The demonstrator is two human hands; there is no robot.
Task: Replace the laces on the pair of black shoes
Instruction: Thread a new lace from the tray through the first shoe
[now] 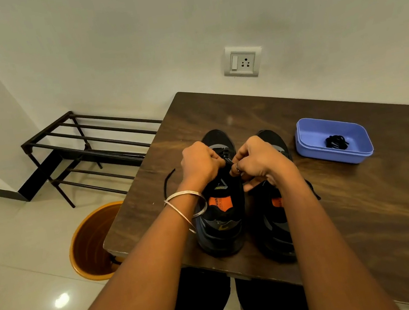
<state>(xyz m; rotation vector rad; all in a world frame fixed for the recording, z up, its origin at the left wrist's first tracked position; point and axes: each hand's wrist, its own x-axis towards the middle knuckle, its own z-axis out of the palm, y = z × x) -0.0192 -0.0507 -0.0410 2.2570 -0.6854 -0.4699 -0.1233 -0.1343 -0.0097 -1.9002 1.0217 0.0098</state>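
Two black shoes with orange insoles stand side by side on the dark wooden table (369,208), toes pointing away from me. Over the left shoe (222,222) my left hand (201,165) and my right hand (256,161) meet, both with fingers curled and pinching its black lace (227,161) at the eyelets. A loose end of that lace (166,185) trails off to the left across the table. My right forearm covers much of the right shoe (275,227). A bundled black lace (336,142) lies inside a blue plastic box (313,147) at the right.
An orange bin (88,244) stands on the tiled floor beside the table's left corner. A black metal shoe rack (88,147) stands against the wall at the left. A wall socket (242,62) sits above the table's far edge.
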